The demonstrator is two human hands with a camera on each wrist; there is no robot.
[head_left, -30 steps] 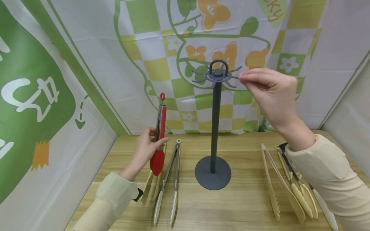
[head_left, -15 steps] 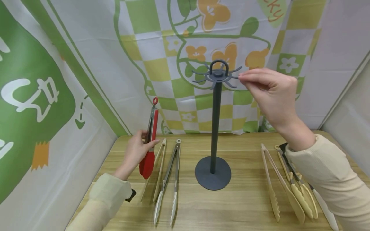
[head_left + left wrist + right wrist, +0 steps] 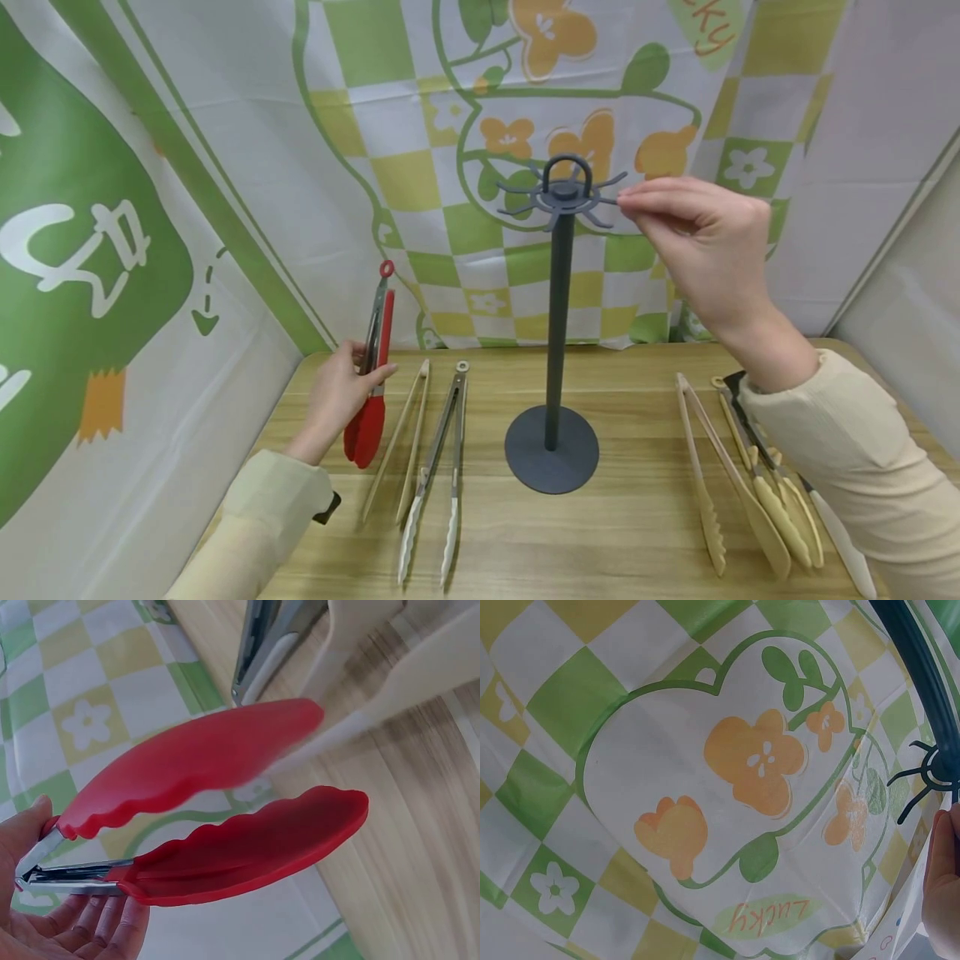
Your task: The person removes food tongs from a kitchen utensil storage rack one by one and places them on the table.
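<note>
My left hand [image 3: 341, 392] grips red-tipped tongs [image 3: 367, 429] upright by their metal handles, over the left of the table. In the left wrist view the two red scalloped heads [image 3: 247, 855] stand slightly apart, with the thumb on one side of the handles and the fingers on the other. A dark utensil stand [image 3: 558, 333] with a round base and a ring of hooks rises mid-table. My right hand [image 3: 708, 242] pinches the tip of one hook at its top right. In the right wrist view only the edge of that hand [image 3: 941, 885] shows below the hooks [image 3: 922, 780].
Beige tongs [image 3: 416, 442] and white-tipped metal tongs [image 3: 442, 475] lie between my left hand and the stand. Pale pink tongs [image 3: 723, 475] and several other utensils lie at the right, partly under my right sleeve. A patterned cloth [image 3: 487, 242] hangs behind the table [image 3: 510, 542].
My left hand has carried the red-tipped tongs left and a little down, away from the stand, uncovering the beige tongs. My right hand stays on the hook.
</note>
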